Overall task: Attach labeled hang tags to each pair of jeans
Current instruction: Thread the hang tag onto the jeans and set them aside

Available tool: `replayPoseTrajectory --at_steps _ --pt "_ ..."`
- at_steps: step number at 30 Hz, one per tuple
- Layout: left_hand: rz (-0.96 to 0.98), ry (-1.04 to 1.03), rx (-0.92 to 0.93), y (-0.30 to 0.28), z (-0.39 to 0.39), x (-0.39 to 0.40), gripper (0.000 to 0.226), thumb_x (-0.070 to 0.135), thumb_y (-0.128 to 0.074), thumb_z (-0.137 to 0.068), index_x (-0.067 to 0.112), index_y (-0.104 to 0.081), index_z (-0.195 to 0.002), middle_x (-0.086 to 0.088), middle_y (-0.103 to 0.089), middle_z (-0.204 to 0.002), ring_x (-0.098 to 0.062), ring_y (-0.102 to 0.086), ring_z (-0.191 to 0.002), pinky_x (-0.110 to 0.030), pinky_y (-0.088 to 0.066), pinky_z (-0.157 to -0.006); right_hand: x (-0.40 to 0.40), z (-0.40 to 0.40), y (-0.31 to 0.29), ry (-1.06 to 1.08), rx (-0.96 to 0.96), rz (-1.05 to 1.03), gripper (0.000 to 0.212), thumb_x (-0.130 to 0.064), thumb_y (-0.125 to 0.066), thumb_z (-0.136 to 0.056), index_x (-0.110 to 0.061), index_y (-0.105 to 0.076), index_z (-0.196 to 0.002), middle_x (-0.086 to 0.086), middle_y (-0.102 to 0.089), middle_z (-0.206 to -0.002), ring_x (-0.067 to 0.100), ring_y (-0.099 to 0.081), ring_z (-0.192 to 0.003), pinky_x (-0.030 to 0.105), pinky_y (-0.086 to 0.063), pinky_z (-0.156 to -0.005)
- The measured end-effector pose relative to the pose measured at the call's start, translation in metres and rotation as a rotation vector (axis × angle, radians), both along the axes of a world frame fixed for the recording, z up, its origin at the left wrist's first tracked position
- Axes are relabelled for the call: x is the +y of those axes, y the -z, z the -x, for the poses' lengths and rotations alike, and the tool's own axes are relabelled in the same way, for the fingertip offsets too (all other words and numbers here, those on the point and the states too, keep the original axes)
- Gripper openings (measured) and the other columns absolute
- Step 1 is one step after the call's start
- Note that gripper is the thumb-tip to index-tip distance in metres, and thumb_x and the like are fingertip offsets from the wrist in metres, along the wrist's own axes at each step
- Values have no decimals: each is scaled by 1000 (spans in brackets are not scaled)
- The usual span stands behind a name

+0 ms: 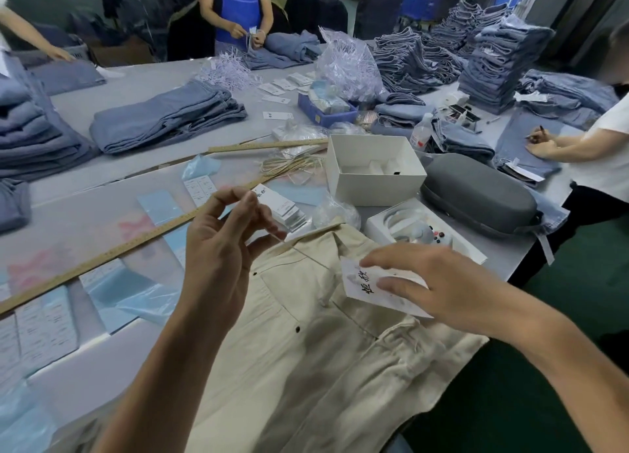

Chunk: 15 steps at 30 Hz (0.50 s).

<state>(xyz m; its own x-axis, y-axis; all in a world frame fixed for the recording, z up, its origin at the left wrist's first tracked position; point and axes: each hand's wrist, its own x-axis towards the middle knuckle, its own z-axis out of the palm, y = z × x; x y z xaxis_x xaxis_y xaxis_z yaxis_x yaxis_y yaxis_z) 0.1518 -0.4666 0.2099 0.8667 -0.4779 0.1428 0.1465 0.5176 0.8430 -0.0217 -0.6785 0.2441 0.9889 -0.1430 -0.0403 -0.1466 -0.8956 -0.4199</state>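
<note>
The right hand (439, 285) lies with its fingers spread over a white hang tag (360, 287), pinning it flat against the cream garment (306, 367) near the waistband; it presses down on the card and does not pinch it. The left hand (218, 248) is raised above the garment with thumb and forefinger brought together, apparently nipping something very fine, perhaps a thread or tag loop, though it is too thin to make out. The tag is a small rectangle of stiff card printed with bold black characters: light, smooth, apt to slide on cloth and to crease if bent, so it is best held by its edges or near the end where a string would pass. The garment is soft, heavy cotton twill or denim with dark buttons and a drawcord, lying limp and folded at the front edge of the surface (102, 221); it will sag and bunch when lifted, so the waistband or a belt loop looks the firmest place to grip. A stack of further tags (286, 214) sits just beyond the left hand, beside a long wooden ruler (102, 256). Straw-coloured strings (289, 166) lie farther back, near an open white box (374, 170).
</note>
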Motion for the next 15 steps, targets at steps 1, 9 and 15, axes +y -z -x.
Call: replayPoseTrajectory --at_steps 1,9,15 --pt "-12 -10 0 0 1 -1 14 13 -54 -102 17 -64 -94 -5 -64 -76 -18 -65 -71 -35 -59 -69 1 -2 2 -19 -10 -40 29 -44 -60 -96 -43 -64 -125 -31 -65 -117 -10 -59 -110 19 -48 -92" --pt "-119 -11 -266 -5 18 -8 12 16 -66 -91 7 -67 -99 -6 -69 -78 -16 -61 -67 -26 -53 -61 22 -24 24 20 -236 -101 7 -21 -72 -92 -27 -70 -89 -17 -65 -85 6 -62 -79 19 -46 -71" --pt "-241 76 -519 -1 43 -16 6 6 -75 -87 8 -73 -93 -2 -73 -80 -16 -69 -70 -26 -53 -64 24 -7 20 157 -315 -424 17 -11 -68 -94 -27 -67 -90 -8 -68 -81 14 -65 -70 28 -57 -69"
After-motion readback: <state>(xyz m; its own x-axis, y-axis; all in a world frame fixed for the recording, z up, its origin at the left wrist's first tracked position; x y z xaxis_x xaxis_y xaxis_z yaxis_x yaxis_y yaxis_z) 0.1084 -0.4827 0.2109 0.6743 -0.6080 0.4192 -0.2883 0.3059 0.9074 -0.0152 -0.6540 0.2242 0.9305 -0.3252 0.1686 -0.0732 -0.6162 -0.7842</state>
